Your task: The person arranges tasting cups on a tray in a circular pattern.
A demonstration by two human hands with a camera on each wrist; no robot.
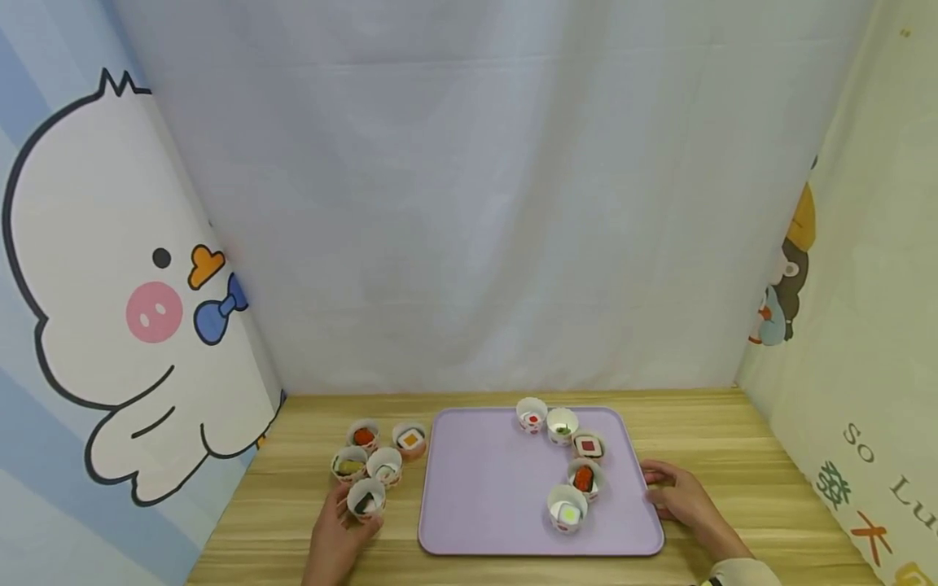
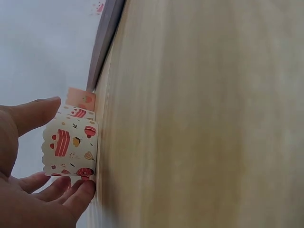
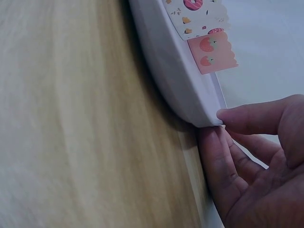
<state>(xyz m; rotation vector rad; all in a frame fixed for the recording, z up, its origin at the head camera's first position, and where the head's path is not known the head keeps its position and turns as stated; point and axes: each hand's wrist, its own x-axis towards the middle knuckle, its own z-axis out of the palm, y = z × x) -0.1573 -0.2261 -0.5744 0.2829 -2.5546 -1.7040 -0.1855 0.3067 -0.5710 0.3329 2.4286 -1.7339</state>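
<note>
My left hand (image 1: pixel 339 537) curves around a paper baking cup (image 2: pixel 69 147), fingers on one side and thumb on the other. This white cup carries cake and doughnut prints and stands on the table with a dark piece inside. Whether the thumb touches it is hard to tell. At the right, my right hand (image 1: pixel 681 498) pinches the rim of a lilac tray (image 1: pixel 484 488), thumb on top and fingers beneath in the right wrist view. On the tray's right half stand several paper cups with small sushi-like pieces, among them a front cup (image 1: pixel 567 509) and a strawberry-printed cup (image 3: pixel 212 52).
Behind the left hand cluster more filled cups: one with a red topping (image 1: pixel 363 435), one with a yellow piece (image 1: pixel 349 465), a white one (image 1: pixel 384 467) and a pink one (image 1: pixel 409 440) close to the tray. A pale curtain (image 1: pixel 476 244) hangs behind the wooden table (image 1: pixel 762 480).
</note>
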